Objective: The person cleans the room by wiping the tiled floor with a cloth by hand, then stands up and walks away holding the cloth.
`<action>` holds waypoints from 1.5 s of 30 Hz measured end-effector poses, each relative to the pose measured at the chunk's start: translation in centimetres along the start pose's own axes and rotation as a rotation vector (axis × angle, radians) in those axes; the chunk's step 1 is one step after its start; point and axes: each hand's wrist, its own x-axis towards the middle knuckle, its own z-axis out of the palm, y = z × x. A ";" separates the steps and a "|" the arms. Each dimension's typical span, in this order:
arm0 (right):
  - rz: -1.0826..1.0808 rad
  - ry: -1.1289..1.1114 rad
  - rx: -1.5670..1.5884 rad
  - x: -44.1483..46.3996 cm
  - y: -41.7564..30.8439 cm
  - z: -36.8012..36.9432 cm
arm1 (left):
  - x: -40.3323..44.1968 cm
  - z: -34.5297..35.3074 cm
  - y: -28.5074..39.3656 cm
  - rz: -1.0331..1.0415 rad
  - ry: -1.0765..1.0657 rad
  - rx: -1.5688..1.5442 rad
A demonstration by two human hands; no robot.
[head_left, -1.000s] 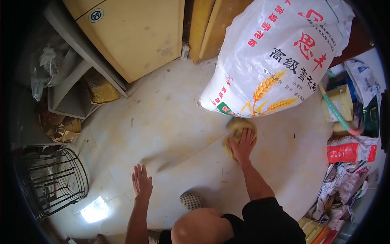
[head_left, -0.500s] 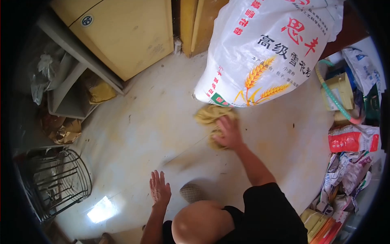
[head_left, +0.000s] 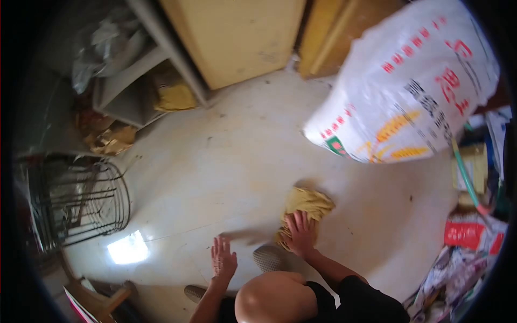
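A yellowish-brown cloth (head_left: 309,203) lies bunched on the pale floor (head_left: 215,161). Over its near part is my right hand (head_left: 301,232), gripping it down against the floor with the fingers bent over the fabric. My left hand (head_left: 223,258) is open, held in the air beside my bare knee (head_left: 276,296) with its fingers stretched out and nothing in them. Beyond the cloth stands a big white flour sack (head_left: 398,102) printed with wheat ears and red and black characters; there is a gap between it and the cloth.
On the left are a black wire rack (head_left: 86,199) and a grey shelf unit (head_left: 132,86) holding bags. Yellow cabinet doors (head_left: 237,37) line the back. Packets and a red-and-white bag (head_left: 471,232) crowd the right side. My patterned shoe (head_left: 269,258) is close to the cloth.
My right hand has drawn the cloth from the foot of the sack back toward me. My left hand stays raised and open. The view has shifted and turned, so the sack appears farther right.
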 end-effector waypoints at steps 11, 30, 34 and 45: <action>0.080 0.368 0.120 34.2 -11.3 -2.1 | -13.8 -10.3 -14.7 -0.161 -0.083 0.160; -0.627 -0.093 -0.020 12.0 -7.4 -2.4 | -24.7 -14.2 -13.6 -0.590 0.111 -0.289; -0.798 -0.182 -0.111 11.8 -11.1 -0.5 | -22.4 -14.1 -14.0 -0.343 0.060 -0.204; -0.989 -0.348 0.014 24.3 -35.4 5.5 | -21.4 -11.8 -16.8 -0.190 0.147 -0.147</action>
